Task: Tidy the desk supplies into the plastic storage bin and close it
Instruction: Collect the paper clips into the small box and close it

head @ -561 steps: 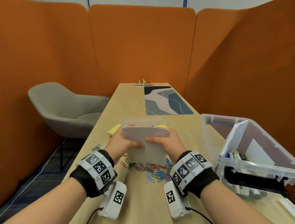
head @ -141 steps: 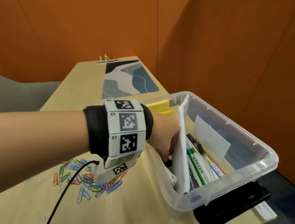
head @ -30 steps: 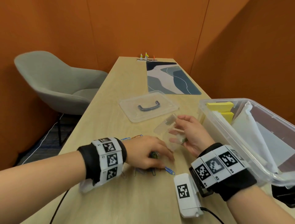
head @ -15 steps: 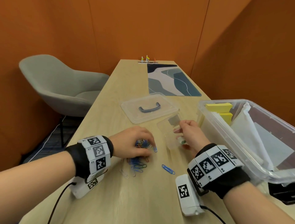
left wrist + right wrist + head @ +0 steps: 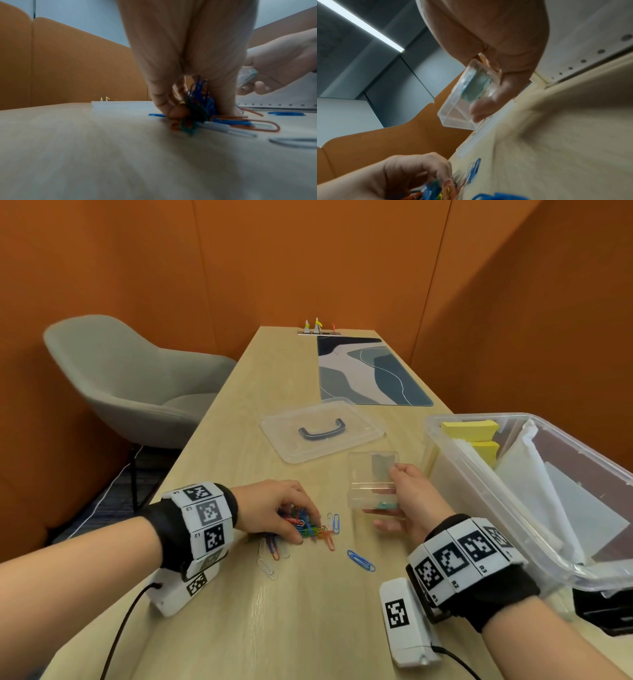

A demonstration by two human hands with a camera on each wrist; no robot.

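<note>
My left hand (image 5: 274, 508) has fingers curled, pinching a bunch from the pile of coloured wire paper clips (image 5: 310, 530) on the light wooden desk (image 5: 308, 628). My right hand (image 5: 407, 501) grips a small clear plastic clip box (image 5: 371, 479), open, held just above the desk. Large clear plastic storage bin (image 5: 445, 460) sits at right, uncovered, yellow sticky-note pads (image 5: 469, 428) inside. Its clear lid with dark handle (image 5: 322, 429) lies flat further back.

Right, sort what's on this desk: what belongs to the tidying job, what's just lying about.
Job:
- paper clips, left hand gathering them
- small clear box, held by right hand
- storage bin
- bin lid

Lying about:
- patterned desk mat
- grey chair
</note>
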